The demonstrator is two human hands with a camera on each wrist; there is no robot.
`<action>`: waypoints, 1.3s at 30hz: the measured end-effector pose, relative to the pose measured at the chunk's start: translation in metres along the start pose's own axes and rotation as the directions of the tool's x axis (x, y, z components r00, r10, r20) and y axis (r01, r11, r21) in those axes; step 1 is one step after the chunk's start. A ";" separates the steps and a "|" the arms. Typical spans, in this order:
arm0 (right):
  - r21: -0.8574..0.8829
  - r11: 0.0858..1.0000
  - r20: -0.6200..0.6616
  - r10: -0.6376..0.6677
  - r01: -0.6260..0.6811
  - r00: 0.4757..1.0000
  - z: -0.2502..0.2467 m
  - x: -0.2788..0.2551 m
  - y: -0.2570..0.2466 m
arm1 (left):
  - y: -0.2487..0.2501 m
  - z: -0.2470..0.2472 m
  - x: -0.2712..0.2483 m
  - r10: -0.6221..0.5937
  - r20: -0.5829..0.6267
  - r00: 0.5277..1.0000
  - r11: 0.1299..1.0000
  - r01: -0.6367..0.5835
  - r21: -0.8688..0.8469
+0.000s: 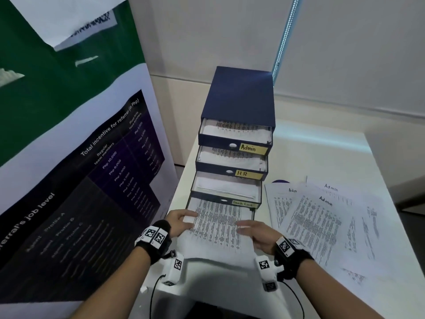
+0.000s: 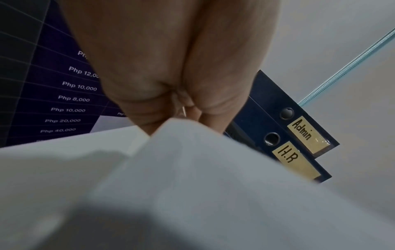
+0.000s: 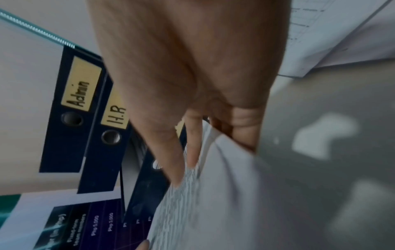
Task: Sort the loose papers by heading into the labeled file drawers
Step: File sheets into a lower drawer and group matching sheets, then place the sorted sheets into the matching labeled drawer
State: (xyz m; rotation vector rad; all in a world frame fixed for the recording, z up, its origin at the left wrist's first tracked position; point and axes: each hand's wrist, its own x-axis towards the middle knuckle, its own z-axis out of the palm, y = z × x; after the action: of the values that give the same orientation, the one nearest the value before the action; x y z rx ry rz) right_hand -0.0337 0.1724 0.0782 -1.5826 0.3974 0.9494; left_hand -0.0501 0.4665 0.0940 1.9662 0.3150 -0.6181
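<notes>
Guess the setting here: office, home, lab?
Likely an office: a blue desktop file-drawer unit labelled "Admin" and "H.R", a referral-incentive poster with peso amounts, and loose printed papers on a white table.

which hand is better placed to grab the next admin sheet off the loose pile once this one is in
Right. The loose papers lie just right of the right hand; the left hand holds the sheet at its far side, beside the poster.
</notes>
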 end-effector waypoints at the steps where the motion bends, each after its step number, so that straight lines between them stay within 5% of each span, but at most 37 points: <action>1: 0.040 0.999 0.094 0.029 -0.033 0.995 -0.001 -0.004 0.003 | -0.002 0.002 0.004 0.018 -0.057 0.998 0.999 -0.020 -0.039; 4: 0.075 0.988 0.265 0.113 -0.137 0.957 -0.003 -0.009 0.014 | -0.002 0.007 0.015 0.001 -0.204 0.979 0.999 -0.011 -0.049; 6: 0.118 0.983 0.168 0.119 -0.139 0.979 -0.007 0.000 0.014 | -0.001 0.008 0.019 -0.093 -0.222 0.971 0.995 0.086 -0.042; 10: 0.352 0.936 -0.056 0.049 -0.026 0.997 -0.010 0.030 0.007 | 0.010 0.007 0.024 -0.263 0.081 0.962 0.964 0.264 -0.008; 13: 0.454 0.887 -0.201 0.010 0.084 0.980 -0.005 0.046 0.002 | 0.014 0.011 0.042 -0.251 -0.028 0.968 0.968 0.251 -0.019; 15: 0.551 0.829 -0.186 0.013 0.093 0.983 -0.005 0.049 0.002 | 0.014 0.015 0.057 -0.275 -0.094 0.957 0.956 0.262 -0.129; 17: 0.604 0.795 -0.140 0.038 0.054 0.989 -0.012 0.046 0.005 | 0.012 0.021 0.069 -0.294 -0.078 0.953 0.943 0.275 -0.189; 20: 0.534 0.838 -0.226 0.010 0.115 0.974 -0.047 0.031 0.016 | 0.020 0.033 0.078 -0.278 -0.024 0.960 0.960 0.278 -0.027; 22: 0.295 0.943 -0.420 -0.018 0.155 0.907 -0.087 0.017 0.026 | 0.039 0.040 0.078 -0.283 -0.009 0.959 0.883 0.264 0.387; 24: -0.179 0.983 -0.654 -0.090 -0.038 0.751 -0.134 0.006 0.040 | 0.068 0.046 0.074 -0.208 -0.061 0.976 0.626 0.181 0.758; 25: -0.331 0.923 -0.723 -0.115 -0.197 0.681 -0.156 0.002 0.047 | 0.085 0.050 0.072 -0.154 -0.042 0.987 0.591 0.126 0.797; 27: -0.341 0.803 -0.829 -0.013 -0.488 0.559 -0.192 -0.001 0.063 | 0.113 0.067 0.073 -0.054 0.088 0.995 0.714 -0.023 0.700; 29: -0.252 0.749 -0.855 0.124 -0.613 0.503 -0.215 -0.003 0.074 | 0.135 0.092 0.072 0.037 0.249 0.968 0.892 -0.144 0.428; 32: -0.156 0.842 -0.837 0.165 -0.517 0.521 -0.233 -0.001 0.086 | 0.157 0.147 0.085 0.086 0.376 0.923 0.959 -0.179 0.218; 36: -0.159 0.955 -0.801 0.024 -0.250 0.598 -0.243 0.003 0.101 | 0.161 0.227 0.121 -0.044 0.325 0.945 0.888 -0.112 0.446; 39: -0.301 0.939 -0.737 -0.119 -0.165 0.665 -0.253 0.002 0.115 | 0.164 0.273 0.139 -0.077 0.228 0.970 0.877 -0.043 0.478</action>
State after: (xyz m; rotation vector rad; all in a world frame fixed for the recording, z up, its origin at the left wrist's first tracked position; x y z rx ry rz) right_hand -0.0245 -0.0932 -0.0037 -2.2848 0.8632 0.3249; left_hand 0.0656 0.1430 0.0426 2.3285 0.0222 -1.0151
